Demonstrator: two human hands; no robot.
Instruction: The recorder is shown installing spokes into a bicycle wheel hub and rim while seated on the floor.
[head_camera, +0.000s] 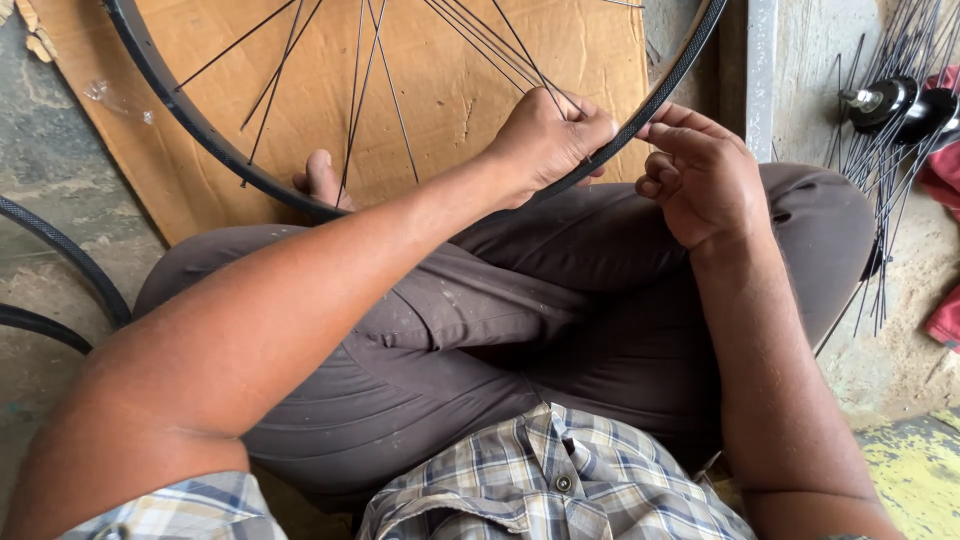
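the black wheel rim (200, 125) rests across the lap over cardboard (440, 90) on the concrete floor (50, 180). this looks like spoke lacing: the left hand (548, 140) is clamped on the rim and a spoke (520, 55), the right hand (700, 175), half curled, touches the rim; next calls for a fine fingertip pinch. spare spokes with hubs (890, 100) lean right.

A black bicycle wheel rim (200, 125) with thin spokes (375, 75) is seen resting against crossed legs in dark trousers (560, 320), over a sheet of brown cardboard (440, 90). The rim's lower edge is gripped by the left hand (550, 140), fingers curled around it, while the right hand (700, 175) is held just beside it, fingertips touching the rim. Loose spokes and hubs (895, 100) are stacked at the right wall.
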